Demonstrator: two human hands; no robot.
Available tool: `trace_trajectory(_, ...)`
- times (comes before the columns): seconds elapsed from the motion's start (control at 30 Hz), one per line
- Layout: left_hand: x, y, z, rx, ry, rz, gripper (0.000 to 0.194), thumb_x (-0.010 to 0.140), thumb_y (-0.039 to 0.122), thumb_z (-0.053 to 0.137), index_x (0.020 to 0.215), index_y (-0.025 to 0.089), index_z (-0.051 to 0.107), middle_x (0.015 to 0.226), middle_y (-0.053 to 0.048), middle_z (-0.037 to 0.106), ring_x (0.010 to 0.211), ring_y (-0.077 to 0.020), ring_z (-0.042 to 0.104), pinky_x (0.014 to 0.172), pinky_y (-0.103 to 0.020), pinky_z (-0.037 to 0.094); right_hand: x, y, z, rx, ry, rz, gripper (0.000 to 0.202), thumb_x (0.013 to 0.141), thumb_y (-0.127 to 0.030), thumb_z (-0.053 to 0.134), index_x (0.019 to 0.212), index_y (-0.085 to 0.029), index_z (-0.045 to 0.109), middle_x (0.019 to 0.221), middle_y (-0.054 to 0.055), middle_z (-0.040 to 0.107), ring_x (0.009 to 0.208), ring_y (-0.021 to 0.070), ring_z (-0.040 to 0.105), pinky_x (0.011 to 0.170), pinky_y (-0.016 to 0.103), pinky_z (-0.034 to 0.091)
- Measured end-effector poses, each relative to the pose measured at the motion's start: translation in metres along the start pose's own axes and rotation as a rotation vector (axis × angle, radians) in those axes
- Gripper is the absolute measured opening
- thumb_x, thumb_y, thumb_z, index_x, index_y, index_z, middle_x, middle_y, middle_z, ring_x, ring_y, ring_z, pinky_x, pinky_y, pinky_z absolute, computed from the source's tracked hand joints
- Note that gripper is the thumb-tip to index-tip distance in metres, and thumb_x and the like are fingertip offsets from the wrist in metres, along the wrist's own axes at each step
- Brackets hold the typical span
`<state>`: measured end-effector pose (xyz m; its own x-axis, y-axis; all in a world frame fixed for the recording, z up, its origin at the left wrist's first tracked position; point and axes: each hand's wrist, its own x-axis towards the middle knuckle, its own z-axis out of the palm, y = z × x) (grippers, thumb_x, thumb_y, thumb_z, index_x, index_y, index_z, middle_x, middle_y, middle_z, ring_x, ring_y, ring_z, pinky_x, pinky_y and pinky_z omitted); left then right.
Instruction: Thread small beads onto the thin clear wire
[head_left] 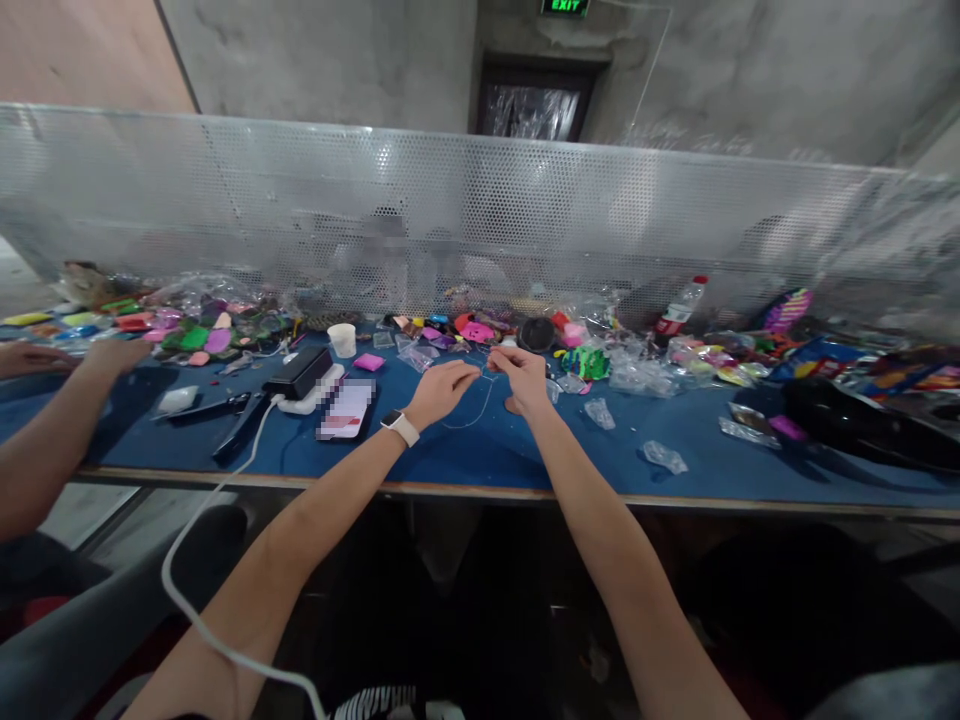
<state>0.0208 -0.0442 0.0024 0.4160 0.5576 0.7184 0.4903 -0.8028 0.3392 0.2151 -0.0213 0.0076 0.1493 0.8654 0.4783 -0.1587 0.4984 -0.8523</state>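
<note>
Above the blue table, my left hand, with a watch on its wrist, pinches the end of a thin pale string. My right hand is just to its right, fingers closed at the same string. A loop of the string hangs between and below the two hands. Anything smaller between the fingertips is too tiny to make out. Behind the hands lie a pink piece and a round black container.
At left are a phone, black box, white cable, paper cup and another person's hands. A bottle and black bag are at right. A perforated metal panel stands behind.
</note>
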Motion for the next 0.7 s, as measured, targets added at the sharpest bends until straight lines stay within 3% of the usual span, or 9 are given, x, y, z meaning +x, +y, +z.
trace_trajectory(0.1, 0.001, 0.006, -0.003, -0.095, 0.101, -0.023, 0.031, 0.111, 0.036, 0.051, 0.108, 0.021, 0.078, 0.101, -0.007, 0.079, 0.090, -0.0196, 0.072, 0.087, -0.033, 0.055, 0.002, 0.002, -0.001, 0.060, 0.017, 0.061, 0.044, 0.061, -0.053, 0.096, 0.085, -0.020, 0.081, 0.076, 0.003, 0.076, 0.070, 0.0178, 0.068, 0.075, 0.036, 0.059)
trace_trajectory(0.2, 0.000, 0.007, -0.005, -0.074, 0.100, -0.010, 0.029, 0.110, 0.036, 0.052, 0.107, 0.022, 0.077, 0.101, -0.007, 0.078, 0.088, -0.0191, 0.071, 0.085, -0.032, 0.054, 0.003, 0.003, -0.002, 0.086, 0.008, 0.111, 0.050, 0.057, -0.056, 0.098, 0.086, -0.020, 0.079, 0.076, 0.003, 0.076, 0.071, 0.0177, 0.068, 0.074, 0.036, 0.060)
trace_trajectory(0.4, -0.002, 0.007, -0.005, 0.349, 0.039, -0.021, 0.025, 0.109, 0.029, 0.050, 0.104, 0.022, 0.073, 0.101, -0.009, 0.071, 0.081, -0.0198, 0.066, 0.071, -0.031, 0.047, 0.001, 0.001, -0.003, 0.119, -0.030, 0.149, 0.053, 0.056, -0.057, 0.099, 0.089, -0.021, 0.079, 0.082, 0.004, 0.078, 0.071, 0.0174, 0.070, 0.070, 0.033, 0.059)
trace_trajectory(0.53, 0.002, 0.008, -0.003, 0.472, 0.073, -0.024, 0.023, 0.108, 0.019, 0.046, 0.102, 0.019, 0.068, 0.104, -0.014, 0.068, 0.091, -0.0251, 0.066, 0.084, -0.038, 0.048, -0.002, -0.001, 0.000, 0.082, -0.055, 0.085, 0.049, 0.063, -0.057, 0.097, 0.091, -0.023, 0.077, 0.083, 0.004, 0.079, 0.074, 0.0185, 0.072, 0.070, 0.033, 0.059)
trace_trajectory(0.7, 0.005, 0.006, 0.000, 0.314, 0.076, -0.063, 0.023, 0.110, 0.018, 0.039, 0.105, 0.018, 0.061, 0.106, -0.013, 0.064, 0.092, -0.0249, 0.063, 0.083, -0.038, 0.049, -0.010, -0.015, 0.006, -0.050, -0.081, -0.059, 0.046, 0.069, -0.059, 0.094, 0.090, -0.023, 0.075, 0.085, 0.005, 0.080, 0.085, 0.0231, 0.076, 0.083, 0.037, 0.059)
